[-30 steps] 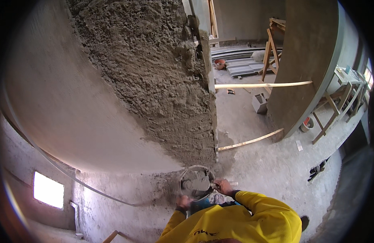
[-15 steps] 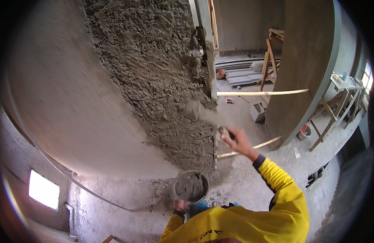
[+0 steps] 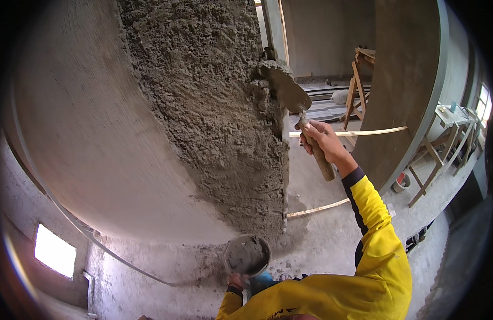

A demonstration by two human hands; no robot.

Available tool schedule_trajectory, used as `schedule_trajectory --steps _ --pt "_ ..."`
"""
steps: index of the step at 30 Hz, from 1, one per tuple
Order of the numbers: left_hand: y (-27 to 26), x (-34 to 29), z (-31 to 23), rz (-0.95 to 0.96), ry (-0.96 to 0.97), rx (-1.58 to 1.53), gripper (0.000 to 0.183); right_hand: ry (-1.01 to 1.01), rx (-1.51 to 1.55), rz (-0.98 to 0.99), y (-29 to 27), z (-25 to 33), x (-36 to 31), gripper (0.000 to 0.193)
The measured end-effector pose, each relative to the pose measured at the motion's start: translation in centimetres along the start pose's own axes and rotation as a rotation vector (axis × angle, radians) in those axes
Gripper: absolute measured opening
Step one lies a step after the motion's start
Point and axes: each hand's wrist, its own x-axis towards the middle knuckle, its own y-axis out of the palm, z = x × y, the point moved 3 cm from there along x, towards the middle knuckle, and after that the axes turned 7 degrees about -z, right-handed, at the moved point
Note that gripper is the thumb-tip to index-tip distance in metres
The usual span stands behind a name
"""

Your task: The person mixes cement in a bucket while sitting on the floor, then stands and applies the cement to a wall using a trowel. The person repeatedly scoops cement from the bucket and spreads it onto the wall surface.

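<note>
My right hand (image 3: 322,140) is wrapped around the wooden handle of a trowel (image 3: 293,95). The trowel's mortar-smeared blade reaches up and left to the wall's vertical edge, with its tip at a lump of mortar there. Rough, wet mortar (image 3: 209,117) covers the wall up to this edge. Low down, my left hand (image 3: 237,281) grips the near-left rim of a round bucket (image 3: 267,264), its fingers partly hidden. Grey mortar (image 3: 245,255) lies inside the bucket, which is held close to the foot of the wall.
Smooth plaster (image 3: 108,144) adjoins the rough mortar on the left. Two wooden strips (image 3: 372,132) span the doorway at different heights. Beyond it stand a wooden trestle (image 3: 351,93) and stacked panels (image 3: 324,109). On the right are a work table (image 3: 452,114) and a small bucket (image 3: 401,184).
My right hand has raised the trowel, its blade now at the wall edge higher up rather than sweeping across the mortar lower down. The bucket in my left hand has shifted slightly down and left.
</note>
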Motion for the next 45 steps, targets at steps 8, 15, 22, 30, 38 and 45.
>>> schedule_trajectory --steps 8,15,22,30,38,45 --pt "-1.3 -1.2 -1.7 0.086 -0.360 -0.652 0.019 -0.204 -0.563 -0.323 0.4 -0.3 -4.0 0.029" --pt "2.4 -1.1 4.2 0.050 -0.269 -0.715 0.022 -0.203 -0.342 0.025 0.8 -1.4 -0.9 0.028" --pt "-1.4 -2.6 0.6 -0.083 -0.262 -0.474 0.032 -0.122 -0.072 0.115 -2.1 -3.5 1.6 0.028" --pt "-1.5 -2.4 -1.4 0.003 -0.898 -1.412 0.032 -0.039 0.126 -0.106 0.0 -7.9 -2.2 0.027" --pt "0.8 -3.4 4.3 0.033 -0.658 -1.146 0.008 0.021 0.365 -0.015 5.0 -9.3 -0.7 0.032" --pt "-0.1 -2.8 3.8 0.069 -0.056 -0.085 0.035 0.025 0.238 -0.028 3.1 -16.9 -3.3 0.030"
